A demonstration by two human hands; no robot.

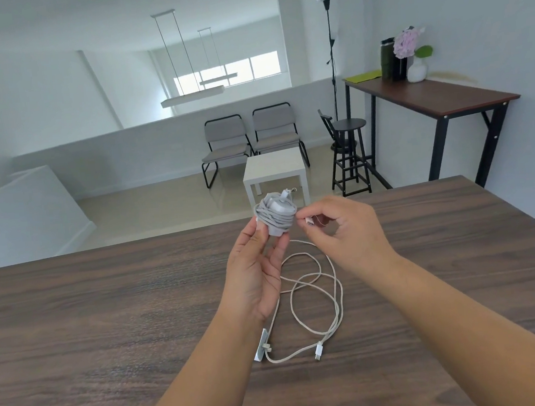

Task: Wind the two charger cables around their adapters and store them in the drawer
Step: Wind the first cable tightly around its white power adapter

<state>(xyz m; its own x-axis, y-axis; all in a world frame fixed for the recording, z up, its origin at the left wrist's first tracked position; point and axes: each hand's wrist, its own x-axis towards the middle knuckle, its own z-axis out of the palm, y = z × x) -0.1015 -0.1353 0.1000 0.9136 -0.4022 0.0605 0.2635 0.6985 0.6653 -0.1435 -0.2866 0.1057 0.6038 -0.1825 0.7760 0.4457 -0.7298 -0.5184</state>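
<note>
Your left hand (pixel 258 262) fingers clamp the wound adapter (pixel 275 217) steady, while your right hand (pixel 343 228) fingers pinch its cable plug (pixel 310 221) for tucking.

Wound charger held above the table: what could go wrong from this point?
The plug end pinched in the right hand is not yet tucked, so the coils on the wound charger in the left hand may spring loose. The second cable lies in overlapping loops by its adapter; it may tangle when lifted.
</note>
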